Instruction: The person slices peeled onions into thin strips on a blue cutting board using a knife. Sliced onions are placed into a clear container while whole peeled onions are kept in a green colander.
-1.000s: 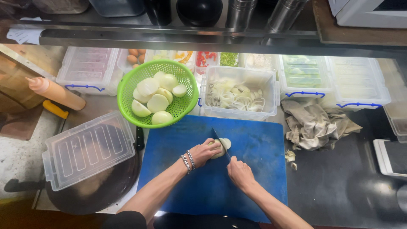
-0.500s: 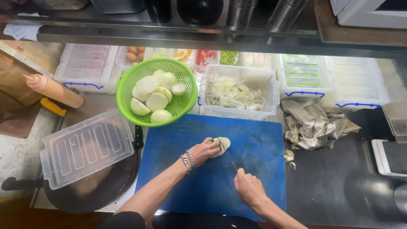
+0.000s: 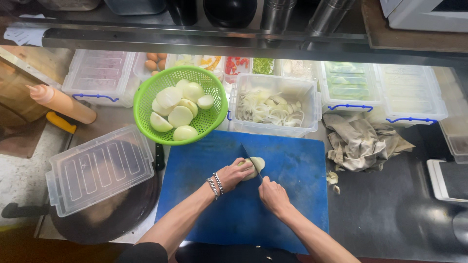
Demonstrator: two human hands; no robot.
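Both forearms reach in from the bottom edge, hands meeting close together

The left hand (image 3: 235, 174) lies palm down with fingers curled and pressing, two bracelets around its wrist, the bare forearm running back down to the left. The right hand (image 3: 273, 195) is clenched in a fist-like grip just beside it, its forearm angling down to the right
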